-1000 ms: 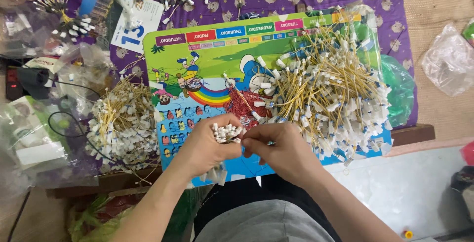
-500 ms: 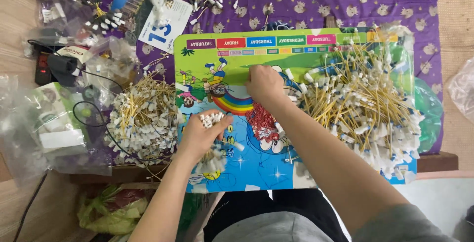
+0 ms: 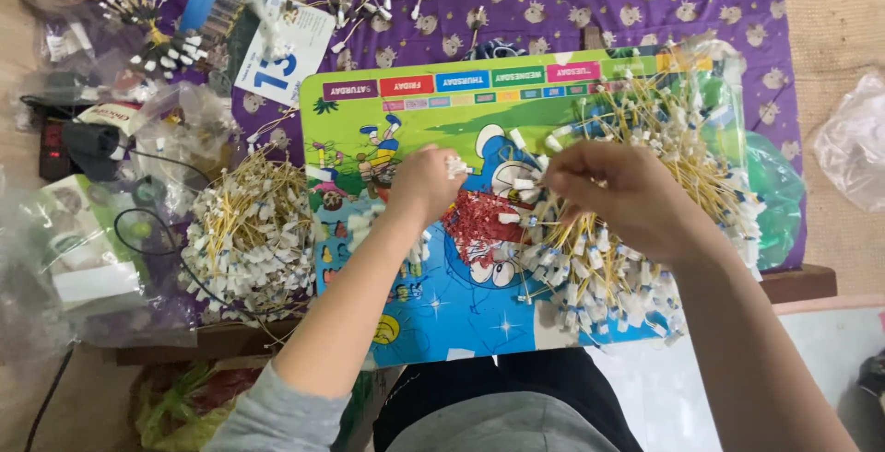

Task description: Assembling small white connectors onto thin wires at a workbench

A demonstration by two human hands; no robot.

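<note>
Home piecework spot, low table, purple patterned cloth, children's cartoon board

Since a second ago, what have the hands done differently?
The left hand, keeping its bunch of white-tipped wires, rose from the board's near edge to mid-board. The right hand left it and reached into the big yellow wire pile. The cartoon board and the smaller pile stayed put.

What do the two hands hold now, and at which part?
The left hand grips a small bunch of yellow wires with white connectors near their connector ends. The right hand pinches wires in the big pile; exact part hidden.
</note>
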